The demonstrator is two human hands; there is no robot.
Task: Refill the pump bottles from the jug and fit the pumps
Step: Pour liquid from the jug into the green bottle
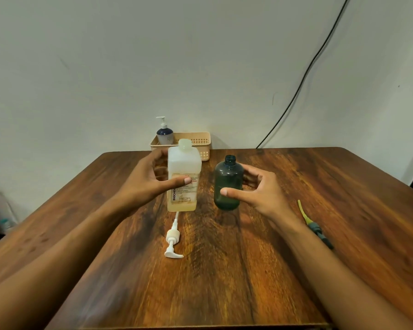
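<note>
A translucent white jug (184, 163) with a cap and a little yellowish liquid at its bottom stands on the wooden table (224, 282). My left hand (148, 179) wraps it from the left, thumb across the label. A dark green bottle (228, 184) with an open neck stands to the jug's right. My right hand (258, 189) holds it from the right, thumb on its front. A white pump (173, 239) lies in front of the jug. A green pump with a yellow tube (314, 225) lies to the right of my right wrist.
A beige basket (200, 141) sits at the table's far edge against the wall, with a blue-and-white pump bottle (164, 133) standing in it. A black cable (305, 72) runs down the wall at the right. The table's front edge is close below my arms.
</note>
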